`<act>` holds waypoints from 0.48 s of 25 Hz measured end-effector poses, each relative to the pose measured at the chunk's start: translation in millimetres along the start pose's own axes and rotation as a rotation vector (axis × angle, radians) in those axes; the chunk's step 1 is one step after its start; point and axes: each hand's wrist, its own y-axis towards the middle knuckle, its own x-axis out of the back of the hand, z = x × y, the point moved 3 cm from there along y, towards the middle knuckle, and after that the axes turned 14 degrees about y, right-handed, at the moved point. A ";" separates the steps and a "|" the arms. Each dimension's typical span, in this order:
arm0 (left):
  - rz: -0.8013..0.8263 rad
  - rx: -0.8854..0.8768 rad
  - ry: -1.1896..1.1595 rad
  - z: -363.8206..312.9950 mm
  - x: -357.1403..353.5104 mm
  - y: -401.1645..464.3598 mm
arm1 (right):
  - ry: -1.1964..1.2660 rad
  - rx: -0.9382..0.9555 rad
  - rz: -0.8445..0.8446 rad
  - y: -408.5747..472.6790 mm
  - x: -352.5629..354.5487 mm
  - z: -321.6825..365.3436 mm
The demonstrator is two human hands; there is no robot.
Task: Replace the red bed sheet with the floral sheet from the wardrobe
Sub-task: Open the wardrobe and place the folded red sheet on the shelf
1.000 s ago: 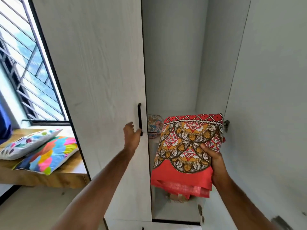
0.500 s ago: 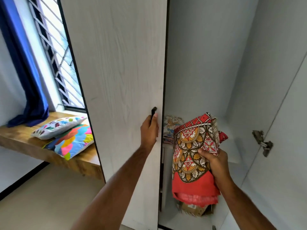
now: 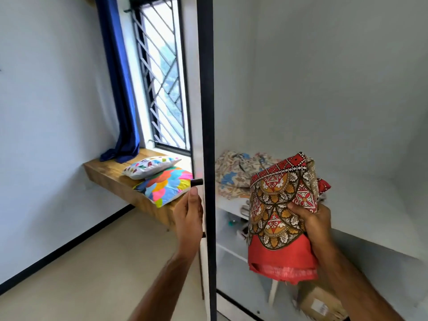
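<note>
Door swung wide since the earlier frame, now edge-on at centre; wardrobe door (image 3: 206,112) handle (image 3: 196,181) gripped by left hand (image 3: 188,218), fingers curled round it. Right hand (image 3: 310,218) clamps the folded red bed sheet (image 3: 278,214), near and right of the door. Floral sheet (image 3: 234,174) lies on the wardrobe shelf (image 3: 231,205), far behind the red one. Best next, I judge: set red down on the shelf beside it, not on top, then lift floral with both hands. Room: wooden bench (image 3: 108,174) far left with two cushions (image 3: 162,179), blue curtain (image 3: 120,89), grilled window (image 3: 162,77), cardboard box (image 3: 322,302) low right.
</note>
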 end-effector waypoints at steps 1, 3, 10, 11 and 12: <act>0.000 -0.006 0.000 1.8 13.8 4.3 | -0.012 0.003 0.023 -3.3 -12.7 -4.9; -0.003 0.007 -0.005 7.3 42.4 16.1 | -0.025 0.000 0.072 -13.3 -39.0 -15.0; -0.046 0.001 0.052 20.6 142.5 69.4 | 0.012 -0.061 0.178 -39.3 -113.0 -47.5; -0.035 0.028 0.041 21.9 153.6 79.3 | 0.017 -0.064 0.178 -41.6 -119.7 -49.4; -0.011 0.070 0.001 27.7 162.6 89.9 | 0.024 -0.070 0.176 -43.8 -125.0 -51.1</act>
